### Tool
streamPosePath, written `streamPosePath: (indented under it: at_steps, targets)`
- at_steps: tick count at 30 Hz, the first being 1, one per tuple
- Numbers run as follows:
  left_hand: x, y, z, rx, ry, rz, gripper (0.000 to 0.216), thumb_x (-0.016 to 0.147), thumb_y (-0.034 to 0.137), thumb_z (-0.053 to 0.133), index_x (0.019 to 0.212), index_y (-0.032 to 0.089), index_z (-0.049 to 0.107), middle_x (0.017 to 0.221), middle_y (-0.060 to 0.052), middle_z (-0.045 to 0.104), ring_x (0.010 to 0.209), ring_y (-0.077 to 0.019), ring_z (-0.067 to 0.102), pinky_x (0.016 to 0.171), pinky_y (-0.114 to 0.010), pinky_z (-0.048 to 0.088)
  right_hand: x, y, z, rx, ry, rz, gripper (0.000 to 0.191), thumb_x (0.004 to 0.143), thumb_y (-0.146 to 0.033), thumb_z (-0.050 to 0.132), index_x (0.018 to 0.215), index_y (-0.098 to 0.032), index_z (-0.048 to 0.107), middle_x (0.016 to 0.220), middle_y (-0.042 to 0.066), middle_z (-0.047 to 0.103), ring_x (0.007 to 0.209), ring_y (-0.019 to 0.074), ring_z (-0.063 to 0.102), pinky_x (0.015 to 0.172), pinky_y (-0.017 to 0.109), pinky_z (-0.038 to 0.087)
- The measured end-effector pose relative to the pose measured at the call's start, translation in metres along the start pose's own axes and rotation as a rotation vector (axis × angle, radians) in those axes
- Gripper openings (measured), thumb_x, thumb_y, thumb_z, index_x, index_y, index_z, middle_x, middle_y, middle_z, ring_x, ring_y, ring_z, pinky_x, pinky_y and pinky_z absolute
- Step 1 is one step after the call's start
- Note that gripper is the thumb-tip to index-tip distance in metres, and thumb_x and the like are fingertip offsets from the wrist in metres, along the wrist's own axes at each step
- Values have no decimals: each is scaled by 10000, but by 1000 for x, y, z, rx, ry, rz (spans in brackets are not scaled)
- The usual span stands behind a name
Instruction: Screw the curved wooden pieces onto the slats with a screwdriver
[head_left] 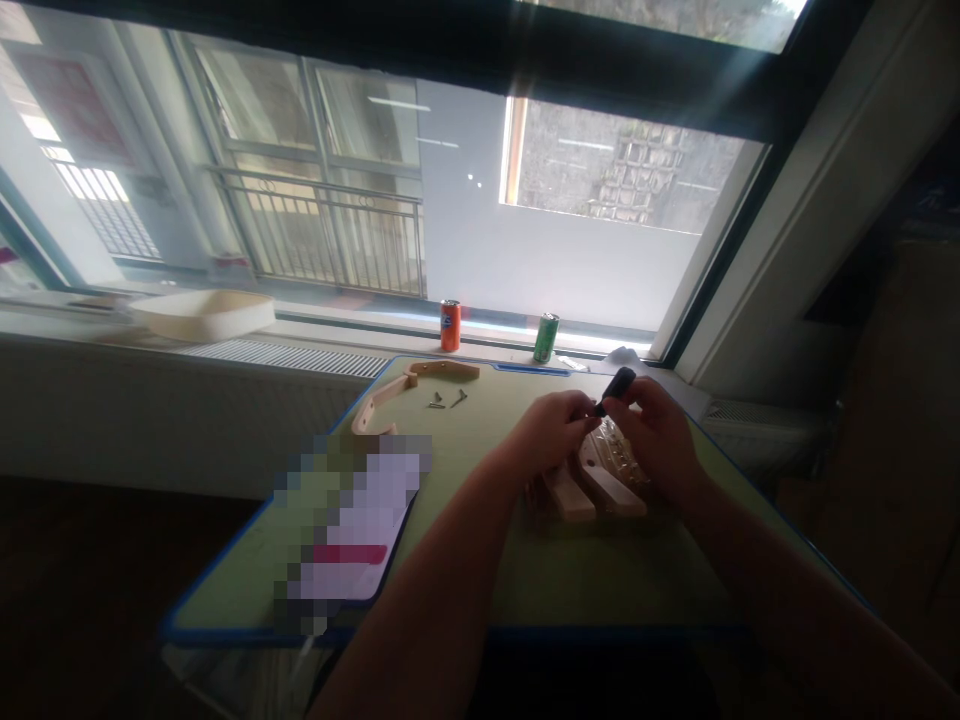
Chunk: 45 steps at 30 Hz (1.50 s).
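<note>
My right hand (660, 425) is closed round a short black tool (619, 383) that looks like a screwdriver; its thick end points up and right. At the tool's lower end, my left hand (555, 425) is pinched, and what lies in its fingers is too small to make out. Beneath both hands are light wooden pieces (616, 492) side by side on the table. A clear plastic bag (621, 450) with small shiny parts lies by my right hand, partly covered by it. Several loose screws (437, 400) lie to the left, near curved wooden pieces (375, 400).
The green table (465, 480) has a blue edge. A blurred-out phone or tablet (367, 520) lies front left. On the windowsill behind stand an orange can (450, 326), a green can (546, 338) and a cream tray (206, 315). A radiator (300, 358) runs below the sill.
</note>
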<state>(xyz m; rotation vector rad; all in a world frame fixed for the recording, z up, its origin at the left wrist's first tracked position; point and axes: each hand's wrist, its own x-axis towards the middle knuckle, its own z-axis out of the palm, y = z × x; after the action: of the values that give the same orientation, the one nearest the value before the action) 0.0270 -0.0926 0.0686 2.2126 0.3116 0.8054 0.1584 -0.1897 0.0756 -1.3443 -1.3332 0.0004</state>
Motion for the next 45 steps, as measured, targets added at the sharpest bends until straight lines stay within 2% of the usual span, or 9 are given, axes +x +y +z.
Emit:
streamPosePath:
  at_steps: [4,10,14,16,21,27,33,39,45]
  targets:
    - [0,1,1,-3,-16,-4,275,807,352,466,893,148,630,762,-21,629,679,-140,541,617,-242,409,-1,3,1,49,8,30,129,749,-285,631,779,-202,537,774,-9,487,690,121,475,553,243,417]
    - [1,1,1,-4,-27,7,299,824,323,426,890,144,657,762,-20,639,695,-141,544,655,-244,413,-2,-3,1,90,-34,15,196,825,-280,522,1000,-232,596,941,21,499,675,108,476,524,245,418]
    - [0,1,1,-13,-20,19,290,820,323,436,908,154,655,780,-19,640,697,-141,550,659,-250,421,0,-1,0,14,2,0,99,782,-297,581,823,-207,584,843,13,511,737,140,493,562,255,437]
    - [-1,1,1,-5,-11,-5,290,799,350,477,931,152,642,785,-24,636,681,-141,550,632,-249,423,1,3,0,1,23,24,137,744,-310,626,770,-205,542,791,2,510,732,148,497,580,269,447]
    - [-1,0,1,20,4,-14,281,783,363,508,908,147,636,769,-28,631,671,-142,548,619,-251,421,0,7,1,72,-13,48,169,723,-308,647,783,-212,522,783,-1,506,712,148,495,575,276,456]
    - [1,-1,1,12,-17,26,291,818,341,453,890,142,653,764,-27,640,691,-143,549,644,-247,415,-1,0,0,104,-24,26,113,806,-285,540,889,-219,580,892,12,499,683,118,477,548,251,428]
    - [0,-1,2,24,-26,33,303,829,308,423,903,149,669,786,-21,652,692,-139,552,653,-240,415,1,6,1,41,47,36,156,728,-301,639,785,-205,530,790,-4,506,721,138,493,585,262,432]
    - [1,-1,0,24,-26,48,296,823,296,421,877,150,673,757,-14,648,685,-139,550,652,-238,414,-1,2,2,105,-3,37,210,803,-310,544,998,-238,570,925,23,503,699,124,487,547,258,438]
    - [-1,-1,1,30,0,12,302,792,362,475,890,136,650,725,-22,625,626,-130,530,574,-232,402,0,4,2,24,43,19,150,742,-313,622,813,-212,536,808,4,507,727,144,496,579,272,445]
